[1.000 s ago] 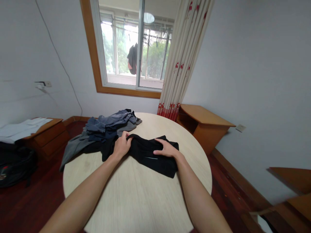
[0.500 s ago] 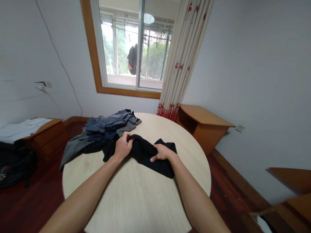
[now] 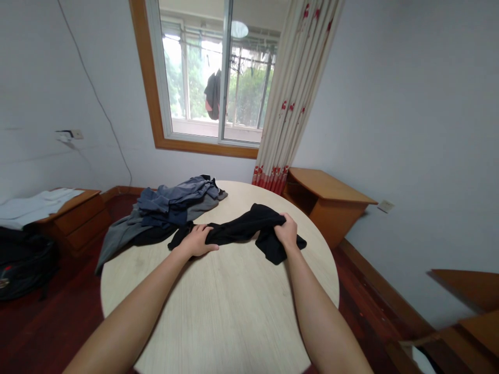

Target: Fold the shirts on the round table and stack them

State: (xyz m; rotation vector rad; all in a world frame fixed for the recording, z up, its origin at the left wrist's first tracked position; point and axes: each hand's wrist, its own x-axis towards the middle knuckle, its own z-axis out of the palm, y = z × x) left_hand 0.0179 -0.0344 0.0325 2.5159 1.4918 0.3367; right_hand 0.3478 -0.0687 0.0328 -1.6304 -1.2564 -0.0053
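A black garment (image 3: 239, 227) stretches across the round table, crumpled lengthwise between my hands; its exact kind is unclear. My right hand (image 3: 286, 231) is closed on its right part, which is raised a little, with a loose flap hanging onto the tabletop. Over the left part lies my left hand (image 3: 198, 241), its thumb apart and its fingers resting across the cloth. Just beyond that hand is a heap of grey and blue clothes (image 3: 167, 200), and the garment's left end reaches close to it.
The round pale table (image 3: 222, 301) has its rim curving around my arms. A wooden desk (image 3: 331, 187) stands beyond its right side, below a curtain (image 3: 292, 104). To the left are a drawer cabinet (image 3: 80, 221) with papers on top and a black bag (image 3: 27, 265).
My right hand has moved right and slightly up, drawing the black garment out into a longer strip. My left hand has gone from pinching the cloth to lying over it, slightly lower.
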